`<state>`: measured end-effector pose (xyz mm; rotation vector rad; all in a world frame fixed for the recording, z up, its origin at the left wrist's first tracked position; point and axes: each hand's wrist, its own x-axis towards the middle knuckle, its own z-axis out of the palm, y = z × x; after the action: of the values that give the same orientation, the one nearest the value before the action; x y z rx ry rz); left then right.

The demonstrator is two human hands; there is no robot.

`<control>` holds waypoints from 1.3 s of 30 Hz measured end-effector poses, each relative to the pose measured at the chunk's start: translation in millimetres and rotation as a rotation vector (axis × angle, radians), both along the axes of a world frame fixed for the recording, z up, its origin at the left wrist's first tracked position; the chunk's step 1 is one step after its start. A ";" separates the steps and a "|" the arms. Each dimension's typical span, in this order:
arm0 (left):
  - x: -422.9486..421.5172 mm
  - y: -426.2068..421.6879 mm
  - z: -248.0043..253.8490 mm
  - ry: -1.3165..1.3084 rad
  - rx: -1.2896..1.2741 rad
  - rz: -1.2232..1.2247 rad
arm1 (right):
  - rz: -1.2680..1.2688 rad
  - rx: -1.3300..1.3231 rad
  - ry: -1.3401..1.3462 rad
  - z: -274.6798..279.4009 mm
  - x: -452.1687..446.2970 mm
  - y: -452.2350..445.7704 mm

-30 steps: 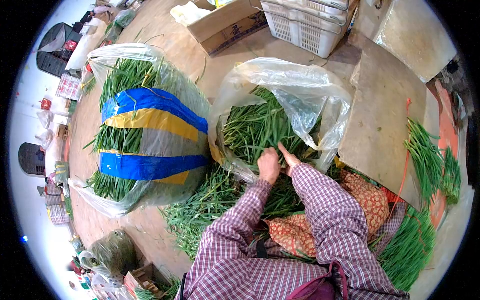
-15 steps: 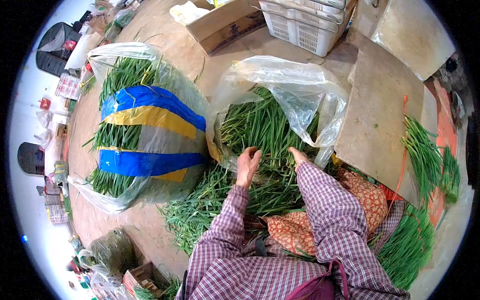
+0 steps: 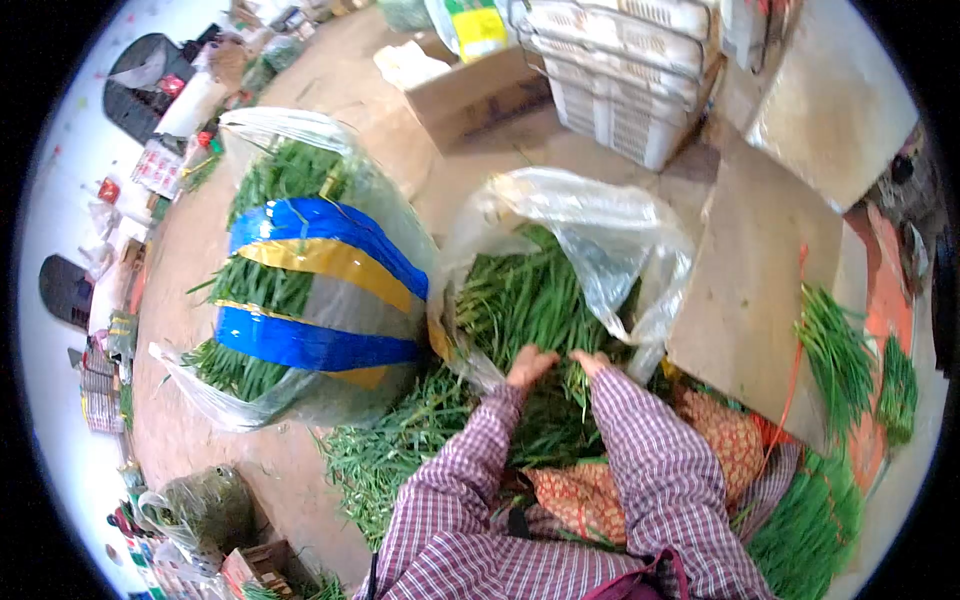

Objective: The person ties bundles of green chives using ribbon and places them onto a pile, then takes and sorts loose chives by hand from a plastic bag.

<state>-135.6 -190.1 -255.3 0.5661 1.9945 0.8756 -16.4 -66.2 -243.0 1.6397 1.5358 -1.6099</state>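
An open clear plastic bag lies in front of me, with long green leafy stalks inside. My left hand is at the near edge of the bag's mouth, its fingers on the stalks; its grip is too blurred to make out. Close to its right, my right hand touches the same stalks, its fingers partly hidden among them. Left of this bag stands a full bag of greens with blue and yellow bands. Loose greens lie below both bags.
White plastic crates and a cardboard box stand at the back. A large flat board leans on the right, near tied bundles of greens. A smaller filled bag sits at the lower left.
The view has tilted, so the bags appear lower. My hands were together on the stalks, then apart and raised off them; now they are nearer each other, at the stalks by the bag's near edge.
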 end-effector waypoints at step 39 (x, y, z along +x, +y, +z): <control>45.3 -17.5 7.7 -1.096 0.489 0.275 | 0.353 -0.083 0.109 47.6 28.1 -0.7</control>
<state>-90.2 -207.5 -247.6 0.0010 0.8579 1.4505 11.7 -66.8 -195.4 1.1743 1.6757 -1.5643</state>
